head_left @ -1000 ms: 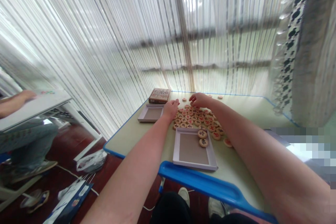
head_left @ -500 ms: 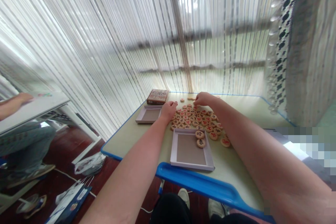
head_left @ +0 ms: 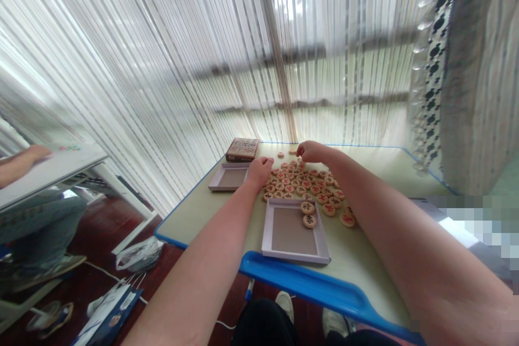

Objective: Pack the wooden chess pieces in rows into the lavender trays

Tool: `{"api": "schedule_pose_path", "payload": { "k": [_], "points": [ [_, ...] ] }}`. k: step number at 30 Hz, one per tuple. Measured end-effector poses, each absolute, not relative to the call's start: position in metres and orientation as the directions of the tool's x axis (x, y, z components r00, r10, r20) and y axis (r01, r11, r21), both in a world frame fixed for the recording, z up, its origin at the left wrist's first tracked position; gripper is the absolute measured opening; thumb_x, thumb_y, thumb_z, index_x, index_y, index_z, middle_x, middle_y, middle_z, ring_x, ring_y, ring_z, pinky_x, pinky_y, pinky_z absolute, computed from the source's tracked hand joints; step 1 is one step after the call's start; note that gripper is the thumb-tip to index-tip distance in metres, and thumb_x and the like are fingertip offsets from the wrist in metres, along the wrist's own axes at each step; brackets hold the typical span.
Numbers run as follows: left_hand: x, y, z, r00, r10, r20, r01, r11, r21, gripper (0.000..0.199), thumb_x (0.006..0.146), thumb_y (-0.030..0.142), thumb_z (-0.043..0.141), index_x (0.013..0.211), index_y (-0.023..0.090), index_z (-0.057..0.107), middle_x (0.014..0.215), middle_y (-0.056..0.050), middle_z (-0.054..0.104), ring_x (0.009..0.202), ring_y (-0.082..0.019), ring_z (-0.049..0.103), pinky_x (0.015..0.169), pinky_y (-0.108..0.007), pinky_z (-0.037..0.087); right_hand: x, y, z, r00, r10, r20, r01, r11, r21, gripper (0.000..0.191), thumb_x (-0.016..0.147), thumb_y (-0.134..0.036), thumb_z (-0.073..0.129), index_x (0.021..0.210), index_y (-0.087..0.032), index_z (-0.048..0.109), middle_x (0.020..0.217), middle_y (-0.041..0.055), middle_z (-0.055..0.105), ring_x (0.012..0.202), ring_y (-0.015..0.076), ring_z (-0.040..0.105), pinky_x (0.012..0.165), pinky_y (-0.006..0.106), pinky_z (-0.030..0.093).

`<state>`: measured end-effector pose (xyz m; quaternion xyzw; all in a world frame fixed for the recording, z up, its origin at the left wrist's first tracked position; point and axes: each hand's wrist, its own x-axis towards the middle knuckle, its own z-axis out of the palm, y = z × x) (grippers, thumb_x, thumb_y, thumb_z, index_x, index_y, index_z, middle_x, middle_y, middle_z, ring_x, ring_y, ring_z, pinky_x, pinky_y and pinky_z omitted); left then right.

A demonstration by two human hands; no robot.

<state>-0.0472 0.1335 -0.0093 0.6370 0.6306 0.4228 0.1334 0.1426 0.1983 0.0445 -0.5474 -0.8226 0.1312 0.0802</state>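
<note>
Head view: left hand (head_left: pixel 260 169) and right hand (head_left: pixel 311 152) are curled narrow near round pieces (head_left: pixel 306 184); whether any is held can't be told.

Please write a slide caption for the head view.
Left hand and right hand by round pieces, marked in red or black, spread beyond a shallow tray.

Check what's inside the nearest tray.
Two round wooden pieces with black markings lie inside the near tray, by its right wall; the floor beneath them is covered.
</note>
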Motion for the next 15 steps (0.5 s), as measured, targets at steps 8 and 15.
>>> {"api": "schedule_pose_path", "payload": {
  "k": [8, 15],
  "points": [
    [-0.0473, 0.1339, -0.0094, -0.145, 0.912, 0.383, 0.695, -0.181, 0.695, 0.037, 0.077, 0.042, 0.044, 0.072, 0.013, 0.066, 0.061, -0.002, 0.058, 0.058, -0.013, 0.049, 0.057, -0.024, 0.035, 0.1479, 0.2005, 0.0414, -0.405, 0.914, 0.038, 0.907, 0.406, -0.107, 0.028, 0.073, -0.019, 0.057, 0.099, -0.020, 0.069, 0.093, 0.0057, 0.067, 0.084, 0.0193, 0.060, 0.077, 0.029, 0.045],
    [-0.0481, 0.1362, -0.0104, -0.125, 0.912, 0.390, 0.697, -0.199, 0.689, 0.037, 0.077, 0.042, 0.044, 0.070, 0.013, 0.065, 0.062, -0.003, 0.058, 0.060, -0.013, 0.049, 0.058, -0.024, 0.035, 0.1472, 0.2043, 0.0394, -0.414, 0.909, 0.038, 0.902, 0.416, -0.120, 0.022, 0.071, -0.023, 0.061, 0.090, -0.019, 0.071, 0.086, 0.0068, 0.067, 0.082, 0.0217, 0.061, 0.075, 0.032, 0.046]
  ]
}}
